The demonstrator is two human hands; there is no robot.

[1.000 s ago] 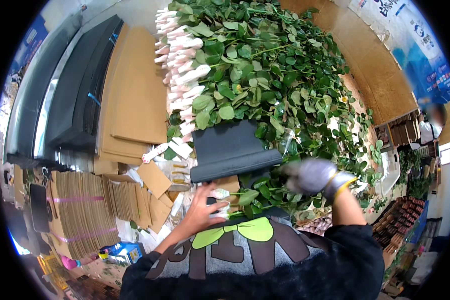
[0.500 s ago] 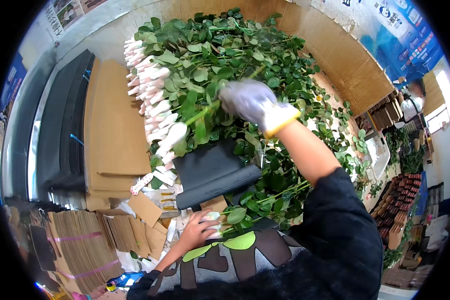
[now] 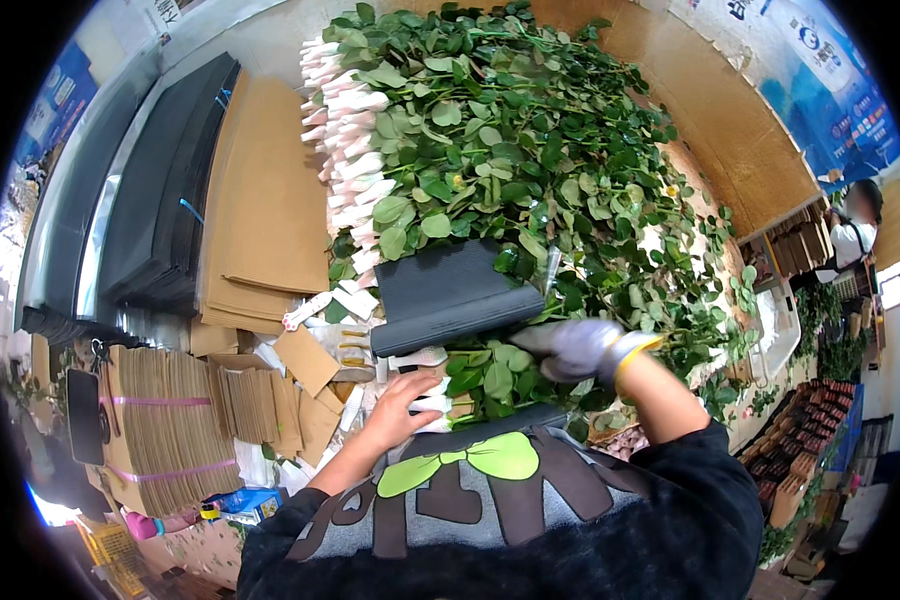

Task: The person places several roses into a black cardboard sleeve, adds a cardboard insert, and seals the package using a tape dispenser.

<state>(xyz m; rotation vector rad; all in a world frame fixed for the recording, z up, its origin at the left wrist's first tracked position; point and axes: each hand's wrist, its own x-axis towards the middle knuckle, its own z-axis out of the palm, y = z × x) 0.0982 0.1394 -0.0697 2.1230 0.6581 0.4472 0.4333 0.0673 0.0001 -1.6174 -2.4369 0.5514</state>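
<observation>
Flower stems [image 3: 498, 378] with white-sleeved heads [image 3: 434, 404] are lying crosswise before the person's chest, heads pointing left, foliage spreading right, just below the rolled edge of a black sheet [image 3: 440, 285]. Many more are filling a large leafy pile [image 3: 530, 170] beyond it, heads lining up along its left side.

Left hand [image 3: 398, 408], bare: fingers curving over the near heads, touching; cannot tell whether it is gripping or only steadying. Right hand [image 3: 573, 350], in a grey glove with a yellow-edged cuff: reaching in among the leaves, blurring; cannot tell whether it is closing on a stem.

Handling, by judgement: single stems probably weighing little, standing fairly stiff along their length, leaves bending freely and likely catching on neighbours. Heads are looking the fragile part; the sleeves are probably cushioning them but not against squeezing. Leaves may be feeling slick. Best hold is likely falling on the bare stem below the head; the glove is suggesting prickles, though none are showing.

Writing: a blue-and-white poster [image 3: 838, 95] on the right wall is carrying print, bending toward the rim. A blue packet [image 3: 255, 503] at lower left is showing markings too small for reading. Dark letter-like shapes are running across the sweatshirt [image 3: 460, 500] under a lime bow.
</observation>
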